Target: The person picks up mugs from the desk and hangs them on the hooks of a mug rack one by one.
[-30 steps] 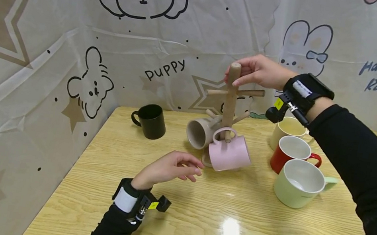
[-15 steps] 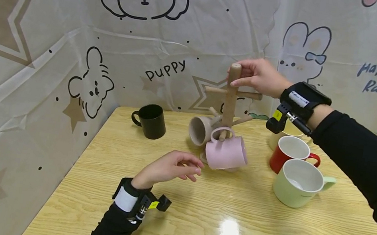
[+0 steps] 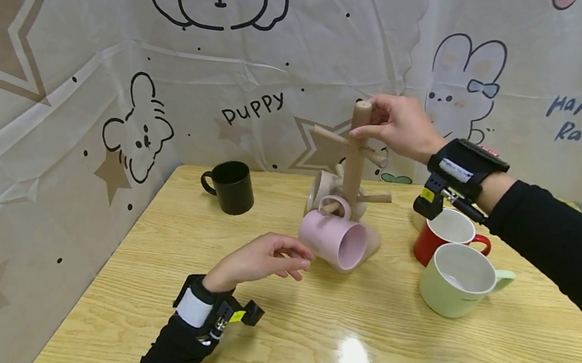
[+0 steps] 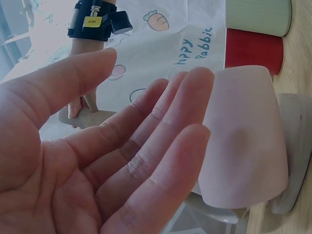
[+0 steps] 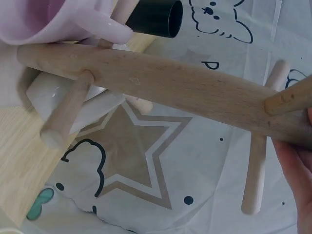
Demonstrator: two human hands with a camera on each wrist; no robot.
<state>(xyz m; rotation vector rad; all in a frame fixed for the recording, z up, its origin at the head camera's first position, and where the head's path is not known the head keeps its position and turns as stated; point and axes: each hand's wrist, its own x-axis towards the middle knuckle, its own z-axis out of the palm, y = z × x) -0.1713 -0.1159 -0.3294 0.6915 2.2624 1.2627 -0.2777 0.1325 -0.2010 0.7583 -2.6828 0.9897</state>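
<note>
A wooden mug tree [image 3: 353, 171] stands on the table with pegs at two heights. My right hand [image 3: 407, 128] grips its post near the top, thumb in front and fingers behind. From a lower front peg a pink mug [image 3: 321, 235] hangs by its handle, mouth to the right. Behind it a pale greyish mug [image 3: 317, 192] hangs on another lower peg, partly hidden by the post. My left hand [image 3: 260, 258] is just left of the pink mug, fingers loosely bent and holding nothing. In the left wrist view its fingertips overlap the pink mug [image 4: 243, 141].
A black mug [image 3: 234, 189] stands at the back left of the table [image 3: 150, 310]. On the right are a light green mug [image 3: 448, 293], a red mug [image 3: 430, 241] and a cream mug [image 3: 417, 216] mostly hidden by the right wrist. A printed cloth [image 3: 227, 79] hangs behind.
The mug tree has turned in my right hand: the pink mug swung left and its mouth came into view, while the pale mug moved behind the post. My left hand stays still.
</note>
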